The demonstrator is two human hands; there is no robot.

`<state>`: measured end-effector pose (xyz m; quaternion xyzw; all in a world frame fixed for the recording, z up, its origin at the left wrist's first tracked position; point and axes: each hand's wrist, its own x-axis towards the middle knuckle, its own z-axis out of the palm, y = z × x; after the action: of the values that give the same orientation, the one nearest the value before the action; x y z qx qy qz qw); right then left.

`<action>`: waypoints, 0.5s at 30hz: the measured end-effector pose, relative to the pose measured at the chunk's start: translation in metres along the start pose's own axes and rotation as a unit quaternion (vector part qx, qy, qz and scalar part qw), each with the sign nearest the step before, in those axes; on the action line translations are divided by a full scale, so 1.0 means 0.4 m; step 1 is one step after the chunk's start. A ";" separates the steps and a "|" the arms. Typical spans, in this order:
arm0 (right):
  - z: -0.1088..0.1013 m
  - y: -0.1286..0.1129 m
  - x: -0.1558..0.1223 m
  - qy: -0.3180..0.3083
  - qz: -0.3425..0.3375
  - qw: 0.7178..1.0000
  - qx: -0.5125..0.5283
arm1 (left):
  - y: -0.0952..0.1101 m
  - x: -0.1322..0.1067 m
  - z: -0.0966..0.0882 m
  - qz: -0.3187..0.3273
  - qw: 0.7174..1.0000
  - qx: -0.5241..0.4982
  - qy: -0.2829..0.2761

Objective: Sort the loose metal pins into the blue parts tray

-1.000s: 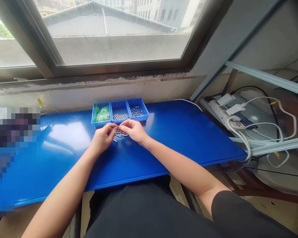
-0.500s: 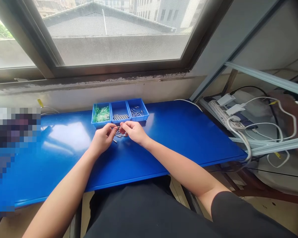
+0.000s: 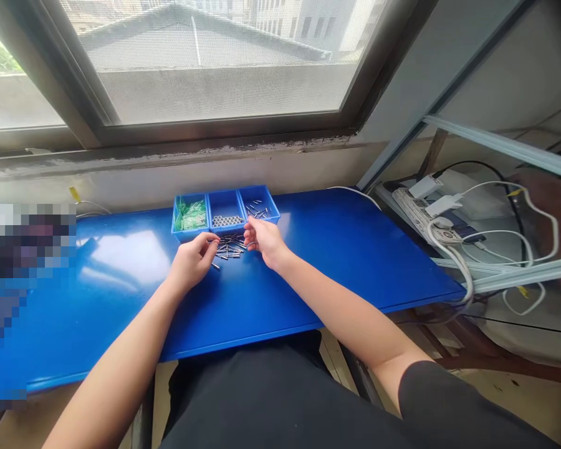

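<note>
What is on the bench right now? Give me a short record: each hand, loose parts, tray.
Left hand: fingertips together beside the loose pins; any hold too small to tell
Right hand: at the pile's right edge, below the tray; any hold too small to tell
Loose parts: metal pins scattered on the blue bench
Tray: blue three-compartment tray; green pieces left, silver tubes middle, more pins right

Left hand (image 3: 192, 262) and right hand (image 3: 265, 243) bare, slim-fingered, no gloves. Left forearm (image 3: 121, 368) at 7 o'clock, right forearm (image 3: 341, 305) at 4 o'clock, both bare. Short black sleeve (image 3: 453, 405) at 4 o'clock, hem near elbow. Matte black clothing (image 3: 262, 399) over lap at 6 o'clock.
</note>
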<state>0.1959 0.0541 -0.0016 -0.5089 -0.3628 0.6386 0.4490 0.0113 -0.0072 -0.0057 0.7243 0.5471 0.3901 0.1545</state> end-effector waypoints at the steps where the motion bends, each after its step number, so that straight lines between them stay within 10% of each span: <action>1: -0.004 -0.004 0.004 0.010 0.017 1.000 0.014 | 0.001 0.000 0.000 0.000 1.000 0.000 -0.001; 15: -0.009 0.002 0.012 0.041 -0.050 0.994 -0.088 | 0.002 0.000 -0.001 0.000 1.000 0.001 -0.007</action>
<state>0.1988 0.0582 -0.0047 -0.5538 -0.4239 0.5591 0.4483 0.0117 -0.0075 -0.0048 0.7273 0.5463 0.3843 0.1580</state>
